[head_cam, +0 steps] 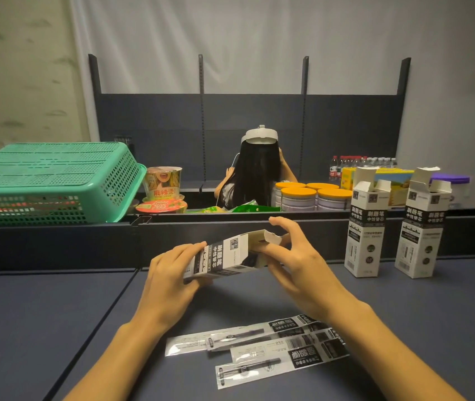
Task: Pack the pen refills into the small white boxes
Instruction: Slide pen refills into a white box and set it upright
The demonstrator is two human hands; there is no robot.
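The left hand (169, 273) gripped the lower end of a white box (230, 257) held on its side, while right hand (294, 256) fingers pinched its open flap end; pen refills (256, 347) lay on the table (56, 314) below both wrists

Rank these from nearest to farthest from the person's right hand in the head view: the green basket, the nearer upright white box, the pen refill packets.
From the right hand:
1. Pen refill packets, just below on the table.
2. Nearer upright white box, to its right.
3. Green basket, far left, upside down.
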